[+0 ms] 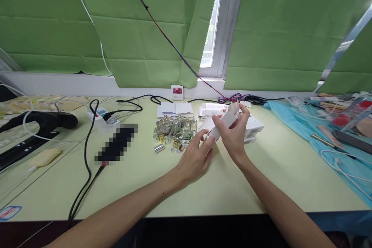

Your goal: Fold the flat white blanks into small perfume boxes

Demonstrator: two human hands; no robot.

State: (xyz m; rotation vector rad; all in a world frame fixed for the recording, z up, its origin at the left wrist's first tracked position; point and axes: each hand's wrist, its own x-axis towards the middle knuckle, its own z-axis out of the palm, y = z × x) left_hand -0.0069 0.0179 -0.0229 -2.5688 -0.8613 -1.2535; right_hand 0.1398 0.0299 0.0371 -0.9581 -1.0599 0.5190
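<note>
A small white carton (223,125), tilted over the table, is between my two hands. My left hand (197,153) grips its lower end, fingers bent around it. Up at the carton's far end, where flaps seem to stand out, my right hand (234,133) is closed on it with thumb and fingers. What is inside the carton cannot be seen. Left of my hands lies a pile of small glass bottles (174,126), some with gold or silver caps. A loose silver cap (159,148) and gold caps (178,145) lie in front of the pile.
Flat white cartons (252,124) are stacked behind my right hand, and folded white card (175,109) lies behind the bottles. Black cables (88,155) and a pixelated dark device (117,143) are on the left. Blue sheeting (308,128) with clutter covers the right side.
</note>
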